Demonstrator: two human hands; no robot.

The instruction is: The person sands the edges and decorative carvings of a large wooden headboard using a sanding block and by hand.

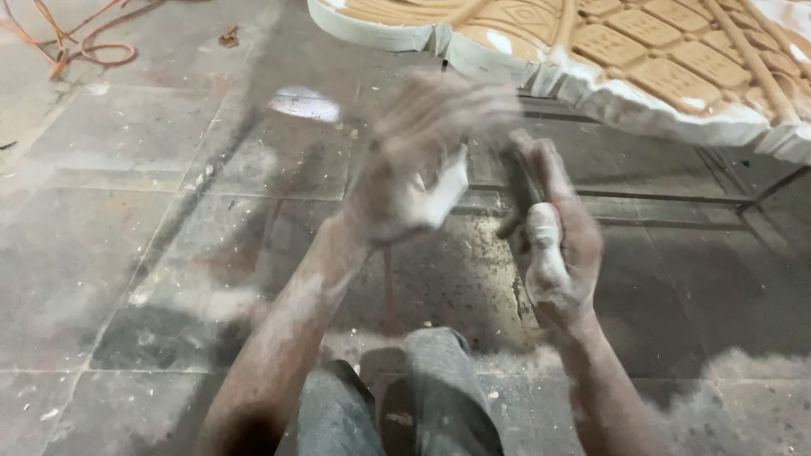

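The person's grey-trousered knee (422,397) is showing nearest, over the dusty stone floor (110,253). Above it, the right hand (559,245) is clenching a dark narrow tool (517,190). Just left, the blurred left hand (405,181) is grasping a pale flat piece (445,190). Farther right, a carved white-edged panel (642,76) is lying on a metal frame (718,198).

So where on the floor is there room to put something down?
The stone floor is bare left of the left hand, short of the orange cord. It is crowded between both hands, near the right hand and its dark tool, and beneath the carved panel.
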